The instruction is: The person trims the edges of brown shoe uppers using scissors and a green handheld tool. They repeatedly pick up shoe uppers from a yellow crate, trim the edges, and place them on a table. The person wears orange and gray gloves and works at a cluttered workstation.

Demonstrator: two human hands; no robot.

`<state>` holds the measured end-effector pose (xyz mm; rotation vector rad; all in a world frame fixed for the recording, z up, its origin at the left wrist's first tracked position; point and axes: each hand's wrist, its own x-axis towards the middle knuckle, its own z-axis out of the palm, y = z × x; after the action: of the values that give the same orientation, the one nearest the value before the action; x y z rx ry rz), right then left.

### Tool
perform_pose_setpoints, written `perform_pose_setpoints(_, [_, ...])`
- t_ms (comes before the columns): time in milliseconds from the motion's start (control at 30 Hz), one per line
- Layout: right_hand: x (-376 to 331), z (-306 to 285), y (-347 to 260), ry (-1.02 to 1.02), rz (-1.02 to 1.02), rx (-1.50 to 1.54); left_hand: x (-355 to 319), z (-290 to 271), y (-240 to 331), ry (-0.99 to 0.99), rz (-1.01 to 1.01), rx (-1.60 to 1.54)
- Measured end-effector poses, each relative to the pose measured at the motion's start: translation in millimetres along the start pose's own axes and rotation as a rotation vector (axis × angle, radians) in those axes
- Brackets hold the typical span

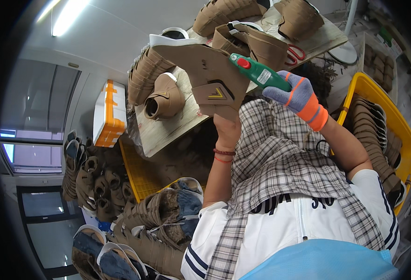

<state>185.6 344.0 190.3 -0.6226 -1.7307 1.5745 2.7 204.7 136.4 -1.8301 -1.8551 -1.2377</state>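
My bare left hand (226, 130), with a dark red beaded bracelet at its wrist, grips a brown shoe upper (219, 74) from below. The upper is raised in front of me, with a yellow V-shaped mark on its side and a white edge at its far end. Most of the left fingers are hidden behind it. My right hand (303, 99), in a grey and orange glove, is wrapped round a green hand-held tool (254, 69) with a red button. The tool's front end meets the upper's right edge; whether it touches, I cannot tell.
Beyond my hands, a worktable (154, 137) carries stacked brown uppers (144, 74), a single upper (165, 97) and red-handled scissors (295, 55). A yellow crate (410, 140) of uppers stands right. Left are a white box (106, 109) with orange tape, another yellow crate (137, 175) and piled uppers (158, 247).
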Motion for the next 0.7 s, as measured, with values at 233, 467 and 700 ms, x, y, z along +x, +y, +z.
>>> perform_pose_setpoints(233, [13,-16,7,0.044,-0.076,-0.117,-23,-21,1,-0.002,-0.032,0.215])
perform_pose_setpoints(467, [-6,-22,22,-0.011,0.119,-0.173,-13,-96,-16,0.331,-0.37,0.094])
perform_pose_setpoints(700, [-10,11,20,-0.145,0.042,-0.265,-14,-105,-8,0.346,-0.388,0.105])
